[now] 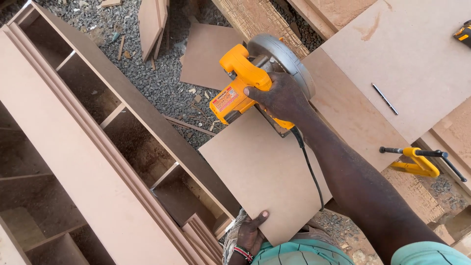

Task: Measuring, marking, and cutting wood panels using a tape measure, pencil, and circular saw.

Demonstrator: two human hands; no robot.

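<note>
We see our right hand (280, 96) near the upper middle of the frame, its fingers wrapped tight around the handle of a yellow circular saw (255, 81). The saw's grey blade guard (284, 59) curves just behind the hand, and its black cord (310, 169) runs down along our forearm. The saw sits at the far edge of a brown board (262, 172), which fills the middle of the frame and slopes down toward our body.

Our left hand (251, 233), at the bottom middle of the frame, grips the near edge of that same board: the thumb lies flat on top, the other fingers are hidden beneath, so we cannot tell how far they curl. A beaded wristband (243, 252) circles that wrist.

To the upper right lies a larger board (407, 54) with a thin dark pencil-like stick (384, 98) resting on it. At the right edge of the frame a yellow clamp (417, 162) with a black bar sits just beside the boards, well apart from the saw. A long wooden shelf frame (98, 142) with open compartments takes up the left half of the frame, and grey gravel (162, 83) strewn with wood scraps shows between it and the board
</note>
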